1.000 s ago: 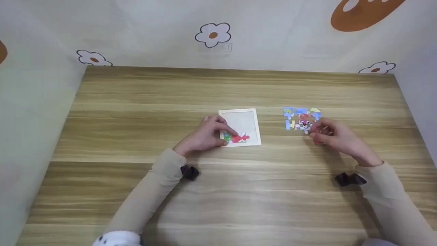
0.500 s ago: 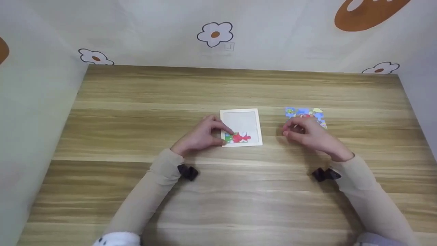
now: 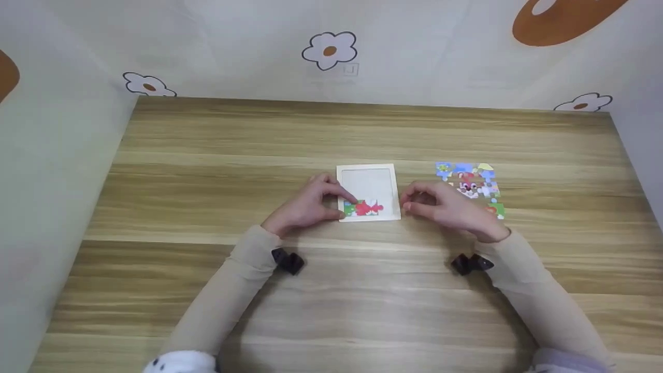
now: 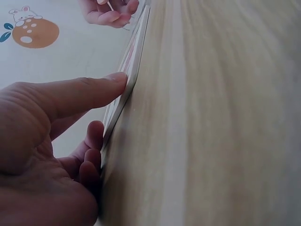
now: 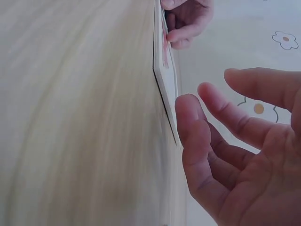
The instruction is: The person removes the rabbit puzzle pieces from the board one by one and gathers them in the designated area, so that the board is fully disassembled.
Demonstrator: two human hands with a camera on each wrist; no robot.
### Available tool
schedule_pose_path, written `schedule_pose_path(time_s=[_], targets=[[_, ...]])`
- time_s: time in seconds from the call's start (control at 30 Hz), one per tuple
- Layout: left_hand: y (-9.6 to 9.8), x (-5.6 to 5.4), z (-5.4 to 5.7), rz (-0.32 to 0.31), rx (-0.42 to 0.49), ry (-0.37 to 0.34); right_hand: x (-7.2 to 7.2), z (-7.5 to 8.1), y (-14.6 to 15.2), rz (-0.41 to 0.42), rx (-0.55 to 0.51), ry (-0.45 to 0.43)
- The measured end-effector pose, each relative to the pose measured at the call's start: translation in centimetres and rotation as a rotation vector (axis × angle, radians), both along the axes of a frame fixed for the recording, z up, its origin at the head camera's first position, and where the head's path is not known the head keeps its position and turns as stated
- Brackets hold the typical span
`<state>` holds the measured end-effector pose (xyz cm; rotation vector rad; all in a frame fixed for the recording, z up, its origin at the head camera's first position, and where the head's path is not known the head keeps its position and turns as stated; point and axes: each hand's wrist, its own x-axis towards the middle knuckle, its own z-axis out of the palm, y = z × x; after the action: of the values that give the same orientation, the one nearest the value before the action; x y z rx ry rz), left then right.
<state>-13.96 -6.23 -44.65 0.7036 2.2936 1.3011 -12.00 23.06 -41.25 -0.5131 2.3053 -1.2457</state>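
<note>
A pale square puzzle frame (image 3: 369, 167) lies on the table with green and red-and-white jigsaw pieces (image 3: 367, 207) in its lower part. My left hand (image 3: 315, 201) rests at its lower left corner. The index fingertip presses on the pieces and the thumb (image 4: 96, 92) lies straight against the frame's edge. My right hand (image 3: 440, 204) hovers just right of the frame, fingers loosely bent. Between its thumb and fingers (image 5: 190, 110) nothing shows in the right wrist view. Right of it lie loose jigsaw pieces (image 3: 464, 168), partly hidden by that hand.
The wood-grain table (image 3: 233, 155) runs back to a pale wall (image 3: 238, 46) printed with flowers. Another wall stands at the left. Black wrist devices hang from both sleeves (image 3: 254, 254). A green-and-red piece (image 3: 497, 210) lies near the right hand's wrist.
My right hand has moved left from the loose pieces to beside the frame, uncovering the green-and-red piece. My left hand stays at the frame's corner.
</note>
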Motion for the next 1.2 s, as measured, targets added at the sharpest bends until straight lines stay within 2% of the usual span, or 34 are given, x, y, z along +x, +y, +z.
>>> schedule_pose_path(time_s=[0.33, 0.63, 0.77, 1.0, 1.2], targets=[[0.1, 0.0, -0.1, -0.001, -0.033, -0.004, -0.2, 0.1, -2.2, 0.042, 0.0, 0.002], [0.1, -0.1, 0.1, -0.005, -0.042, -0.025, -0.3, -0.1, -3.3, 0.009, 0.072, -0.025], [0.2, 0.0, 0.2, -0.006, -0.039, -0.023, -0.2, -0.3, -3.6, 0.015, 0.074, -0.005], [0.1, -0.1, 0.0, -0.002, -0.047, -0.007, 0.1, -0.4, -4.0, 0.041, 0.127, 0.087], [0.1, 0.0, 0.2, 0.0, -0.061, 0.005, 0.0, -0.5, -4.0, 0.026, 0.122, 0.057]])
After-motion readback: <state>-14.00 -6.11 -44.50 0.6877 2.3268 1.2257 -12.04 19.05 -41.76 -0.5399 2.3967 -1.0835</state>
